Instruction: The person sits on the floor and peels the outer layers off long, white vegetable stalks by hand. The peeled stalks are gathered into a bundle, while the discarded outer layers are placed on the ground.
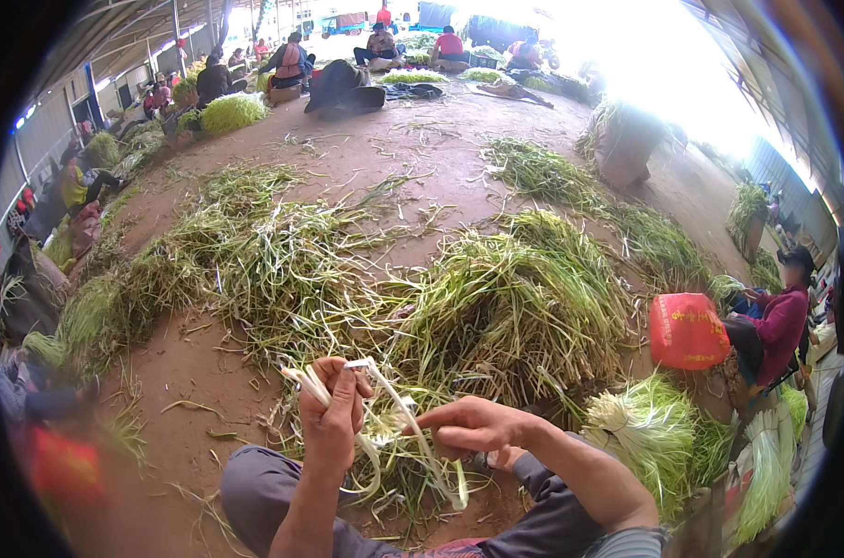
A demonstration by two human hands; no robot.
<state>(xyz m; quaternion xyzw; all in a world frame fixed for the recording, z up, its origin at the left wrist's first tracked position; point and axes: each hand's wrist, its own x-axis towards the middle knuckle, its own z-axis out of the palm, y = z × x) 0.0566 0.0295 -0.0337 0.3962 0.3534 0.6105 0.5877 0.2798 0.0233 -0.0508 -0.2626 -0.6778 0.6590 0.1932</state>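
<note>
My left hand [331, 413], thumb uppermost, is closed around a few pale leafy vegetable stalks [310, 382]; their white ends poke out at its left. A limp whitish strip [393, 392] arches from the top of that fist and hangs down to the right. My right hand [483, 427] has its index finger stretched towards this strip, close to it or touching it, with the other fingers curled; nothing is clearly gripped in it. Beneath both hands, loose peelings and green leaves [401, 481] lie between my bent knees.
A large heap of green stalks [512, 307] lies just ahead, with tangled leaf trimmings [282, 258] to its left. At my right are cleaned, bundled stalks [645, 425], a red sack [688, 331] bearing writing, and a seated person [781, 321]. Several more people sit farther off.
</note>
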